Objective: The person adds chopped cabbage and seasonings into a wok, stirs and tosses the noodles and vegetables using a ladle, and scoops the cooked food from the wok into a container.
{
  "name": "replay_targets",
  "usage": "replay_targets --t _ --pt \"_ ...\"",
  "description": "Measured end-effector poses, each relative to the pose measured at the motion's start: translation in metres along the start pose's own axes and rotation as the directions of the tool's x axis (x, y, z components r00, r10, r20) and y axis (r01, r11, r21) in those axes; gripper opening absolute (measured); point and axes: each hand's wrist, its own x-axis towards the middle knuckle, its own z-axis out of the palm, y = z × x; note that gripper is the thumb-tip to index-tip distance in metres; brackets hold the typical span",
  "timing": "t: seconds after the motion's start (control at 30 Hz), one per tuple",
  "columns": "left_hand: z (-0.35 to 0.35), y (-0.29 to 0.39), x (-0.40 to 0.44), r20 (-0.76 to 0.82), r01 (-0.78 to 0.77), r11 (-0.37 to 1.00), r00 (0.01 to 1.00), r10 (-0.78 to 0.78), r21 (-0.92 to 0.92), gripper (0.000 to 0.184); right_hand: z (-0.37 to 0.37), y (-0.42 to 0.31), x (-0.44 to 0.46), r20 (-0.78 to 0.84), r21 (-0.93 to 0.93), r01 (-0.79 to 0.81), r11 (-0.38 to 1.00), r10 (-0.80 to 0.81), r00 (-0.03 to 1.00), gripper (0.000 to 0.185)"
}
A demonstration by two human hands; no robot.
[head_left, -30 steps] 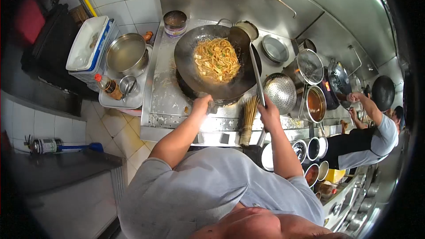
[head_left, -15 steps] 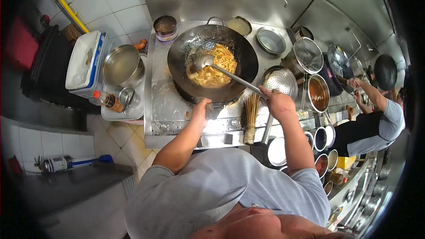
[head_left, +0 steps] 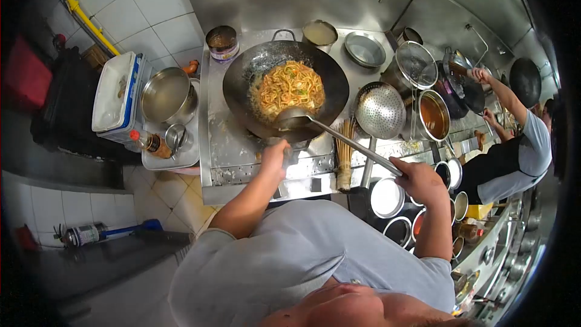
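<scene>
The left hand (head_left: 276, 156) has its grip clenched at the near edge of the wok (head_left: 331, 85), though the fingers' exact hold is hard to make out. The right hand (head_left: 422, 180) has its grip wrapped around the end of the ladle (head_left: 357, 148), whose bowl sits inside the wok, at the near side of the noodles (head_left: 292, 88). These lie heaped in the wok's middle. The ladle's shaft passes above the brush (head_left: 344, 172) on the steel desk (head_left: 227, 163). A strainer (head_left: 380, 110) lies right of the wok; a can (head_left: 224, 54) stands beyond its left side.
</scene>
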Motion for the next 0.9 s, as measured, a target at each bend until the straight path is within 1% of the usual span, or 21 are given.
replay_targets --t 0.07,0.13,0.17,0.23,0.27,0.3,0.33,0.4,0.47,0.5,0.53,0.6,0.63,0.67,0.7,0.73,0.77,0.8,0.83,0.87,0.9 --pt "-0.001 -0.003 -0.015 0.000 -0.030 1.000 1.000 0.030 -0.007 0.010 0.017 -0.012 0.012 -0.022 -0.049 0.070 0.996 -0.072 0.997 0.057" --pt "0.009 0.001 -0.030 -0.035 -0.089 0.996 0.995 0.090 0.029 0.011 0.045 -0.027 0.039 -0.079 -0.013 -0.036 0.999 0.035 0.996 0.057" --pt "0.000 -0.004 -0.032 -0.038 -0.091 0.995 0.995 0.092 0.032 0.011 0.070 -0.025 0.057 -0.125 -0.009 -0.033 0.999 0.032 0.992 0.058" --pt "-0.031 -0.034 -0.034 0.036 -0.109 0.990 0.994 0.106 0.084 0.015 0.127 -0.019 0.085 -0.197 -0.005 -0.063 0.998 0.061 0.978 0.059" --pt "-0.055 -0.051 -0.032 0.066 -0.127 0.966 0.991 0.115 0.223 0.018 0.144 -0.020 0.091 -0.241 -0.006 -0.091 0.996 0.087 0.967 0.060" --pt "-0.040 -0.042 -0.074 -0.018 -0.130 0.954 0.990 0.140 0.271 0.021 0.142 -0.030 0.080 -0.259 0.010 -0.102 0.995 0.101 0.961 0.060" --pt "-0.057 -0.057 -0.074 0.079 -0.159 0.982 0.985 0.151 0.102 0.022 0.145 -0.029 0.075 -0.284 0.042 -0.066 0.997 0.075 0.956 0.059" --pt "-0.054 -0.046 -0.084 0.052 -0.171 0.960 0.985 0.164 0.223 0.019 0.158 -0.010 0.068 -0.385 0.146 0.078 0.986 -0.016 0.923 0.058" --pt "-0.032 -0.021 -0.084 0.040 -0.078 0.995 0.996 0.076 0.067 0.014 0.149 -0.005 0.050 -0.371 0.246 0.138 0.959 -0.038 0.928 0.054" --pt "-0.023 -0.010 -0.075 0.028 -0.060 0.994 0.998 0.057 0.091 0.011 0.156 0.002 0.049 -0.381 0.280 0.128 0.951 -0.012 0.925 0.047" --pt "-0.023 -0.011 -0.051 0.040 -0.045 0.999 0.998 0.045 -0.005 0.009 0.160 0.002 0.042 -0.381 0.282 0.129 0.951 -0.013 0.925 0.047" --pt "-0.006 -0.003 -0.026 0.015 -0.125 0.991 0.992 0.124 0.043 0.008 0.154 0.004 0.043 -0.278 0.347 0.037 0.937 0.065 0.958 0.048" --pt "-0.007 -0.004 -0.018 0.038 -0.116 0.991 0.993 0.114 0.059 0.008 0.150 0.000 0.045 -0.243 0.390 0.029 0.920 0.072 0.967 0.047" --pt "-0.016 -0.005 -0.011 0.059 -0.083 0.997 0.995 0.083 -0.001 0.007 0.150 -0.006 0.042 -0.206 0.445 0.003 0.895 0.099 0.974 0.047" --pt "-0.011 0.001 0.001 0.111 -0.047 0.998 0.992 0.052 -0.053 0.007 0.180 0.005 0.055 -0.259 0.535 0.033 0.844 0.127 0.958 0.046" --pt "-0.005 0.003 0.010 0.148 -0.050 0.992 0.987 0.068 -0.117 0.006 0.168 -0.010 0.054 -0.189 0.522 -0.069 0.850 0.194 0.963 0.045" --pt "0.005 0.010 0.011 0.217 -0.027 0.988 0.974 0.060 -0.149 0.007 0.172 -0.014 0.059 -0.220 0.579 -0.043 0.814 0.208 0.953 0.044" --pt "0.003 0.013 0.020 0.235 0.048 0.994 0.972 -0.023 -0.102 0.008 0.190 -0.010 0.073 -0.272 0.496 0.017 0.868 0.137 0.952 0.043" --pt "-0.003 0.014 0.030 0.263 -0.005 0.997 0.964 0.027 -0.082 0.009 0.205 -0.011 0.089 -0.246 0.509 -0.005 0.861 0.151 0.957 0.044" --pt "0.004 0.012 0.025 0.186 -0.040 0.996 0.981 0.054 -0.078 0.009 0.204 -0.020 0.089 -0.329 0.480 0.036 0.876 0.142 0.934 0.044" --pt "0.005 0.011 0.034 0.170 -0.012 0.999 0.985 0.020 -0.045 0.009 0.201 -0.021 0.095 -0.332 0.462 0.049 0.885 0.122 0.935 0.044"
